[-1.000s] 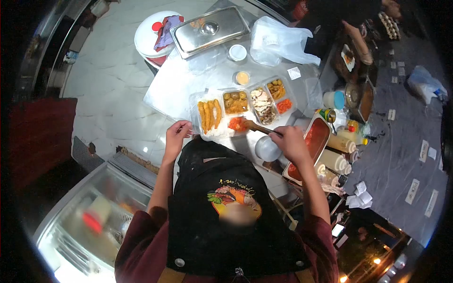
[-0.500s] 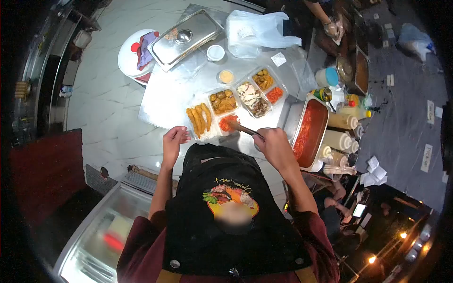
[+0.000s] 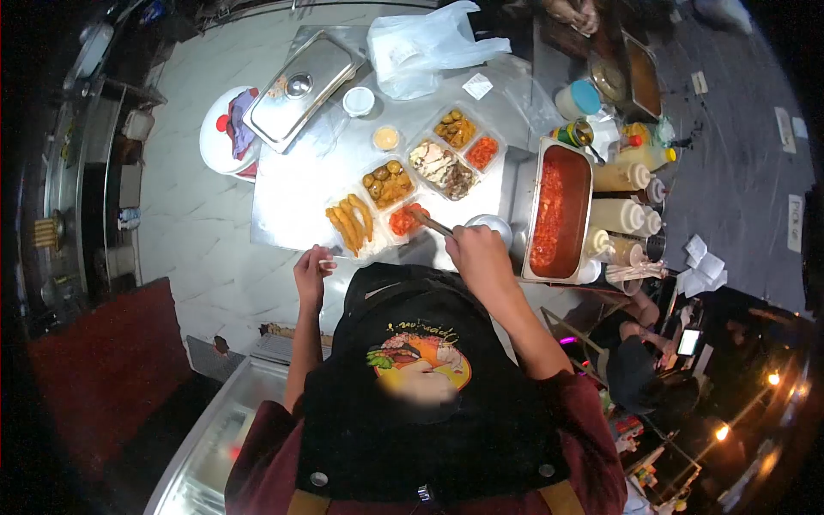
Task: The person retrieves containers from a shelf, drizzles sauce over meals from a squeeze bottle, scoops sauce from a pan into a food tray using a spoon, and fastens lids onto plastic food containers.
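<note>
My right hand [image 3: 479, 256] is closed round the handle of a brown, wooden-looking spoon [image 3: 436, 225]. The spoon's tip is in the chopped tomato [image 3: 403, 220] in one compartment of the nearer clear takeaway tray [image 3: 384, 251]. That tray also has golden fried strips [image 3: 350, 221] over rice, and a compartment of olives and yellow pickles [image 3: 386, 184]. Beside it, the second tray holds sauced meat [image 3: 444, 170], more pickles and chopped tomato [image 3: 481, 153]. My left hand [image 3: 314, 268] hovers off the counter's near edge, left of the nearer tray, fingers loosely bent and holding nothing.
A deep steel pan [image 3: 562, 215] of chopped tomato stands at right, with squeeze bottles [image 3: 622, 215] behind it. A lidded steel pan [image 3: 300, 90], sauce cups [image 3: 386, 138] and a plastic bag [image 3: 421, 51] lie farther back. Another person's hands [image 3: 577, 13] show at the top.
The view has shifted, moving the counter items leftward in frame. The spoon stays at the tomato compartment in my right hand. My left hand's fingers have drawn in, away from the tray's corner.
</note>
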A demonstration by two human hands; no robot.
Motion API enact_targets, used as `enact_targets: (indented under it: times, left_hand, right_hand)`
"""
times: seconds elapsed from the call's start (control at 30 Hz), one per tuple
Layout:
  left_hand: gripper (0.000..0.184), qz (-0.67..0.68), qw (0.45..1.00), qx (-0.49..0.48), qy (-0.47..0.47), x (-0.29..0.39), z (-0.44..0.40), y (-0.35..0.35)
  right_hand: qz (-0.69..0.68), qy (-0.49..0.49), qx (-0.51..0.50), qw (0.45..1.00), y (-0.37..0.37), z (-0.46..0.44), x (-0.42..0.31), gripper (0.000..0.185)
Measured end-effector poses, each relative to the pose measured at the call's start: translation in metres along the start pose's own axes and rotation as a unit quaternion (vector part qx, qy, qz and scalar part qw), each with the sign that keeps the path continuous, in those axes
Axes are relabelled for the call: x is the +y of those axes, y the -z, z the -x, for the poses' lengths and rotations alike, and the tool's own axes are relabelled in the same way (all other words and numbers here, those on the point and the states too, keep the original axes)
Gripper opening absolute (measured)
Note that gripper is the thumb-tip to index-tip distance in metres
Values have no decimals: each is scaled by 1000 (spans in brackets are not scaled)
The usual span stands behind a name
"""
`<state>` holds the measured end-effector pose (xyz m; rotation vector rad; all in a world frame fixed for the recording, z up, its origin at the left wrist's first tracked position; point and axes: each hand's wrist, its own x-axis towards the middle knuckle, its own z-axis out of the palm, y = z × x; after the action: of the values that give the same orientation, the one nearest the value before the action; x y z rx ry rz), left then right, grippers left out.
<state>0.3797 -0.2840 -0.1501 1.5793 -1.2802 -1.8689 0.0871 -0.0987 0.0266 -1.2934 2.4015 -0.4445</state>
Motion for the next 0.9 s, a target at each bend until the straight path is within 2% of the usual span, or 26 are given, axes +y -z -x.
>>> enact_targets:
  times: [0.07, 0.17, 0.2, 0.27, 0.37, 0.43, 0.6, 0.63, 0.7, 0.77, 0.87, 0.9]
  left_hand:
    - [37, 17, 999, 34, -3, -29, -4, 10]
    - [38, 8, 997, 60, 57, -83, -7, 41]
    - [38, 18, 994, 63, 84, -98, -2, 50]
    - [35, -42, 990, 50, 127, -129, 13, 67]
    - [33, -162, 974, -30, 158, -166, 36, 99]
    - [32, -232, 960, -96, 128, -179, 42, 117]
    - [30, -315, 931, -183, 16, -178, 26, 126]
    - [29, -324, 926, -193, -12, -176, 20, 124]
    - [28, -318, 925, -201, -52, -167, 3, 117]
    - [28, -282, 940, -188, -39, -151, -11, 102]
    - [27, -164, 973, -108, 125, -96, -13, 60]
    - [26, -166, 972, -98, 134, -82, -9, 48]
  right_hand:
    - [-26, -13, 11, 1000, 5, 5, 5, 21]
    - [-85, -35, 19, 996, 44, 26, 7, 21]
    - [-109, -73, 20, 991, 67, 38, 7, 21]
    - [-162, -144, 19, 976, 110, 68, 13, 24]
    - [-169, -252, 86, 949, 149, 117, 40, 25]
    - [-129, -311, 117, 934, 160, 141, 65, 24]
    - [4, -368, 134, 920, 109, 170, 155, 23]
    - [43, -356, 132, 924, 96, 169, 167, 23]
    - [37, -349, 122, 929, 80, 165, 178, 24]
    - [24, -341, 100, 935, 74, 159, 184, 24]
    - [11, -339, 121, 933, 69, 154, 187, 23]
    - [6, -340, 120, 933, 68, 153, 187, 21]
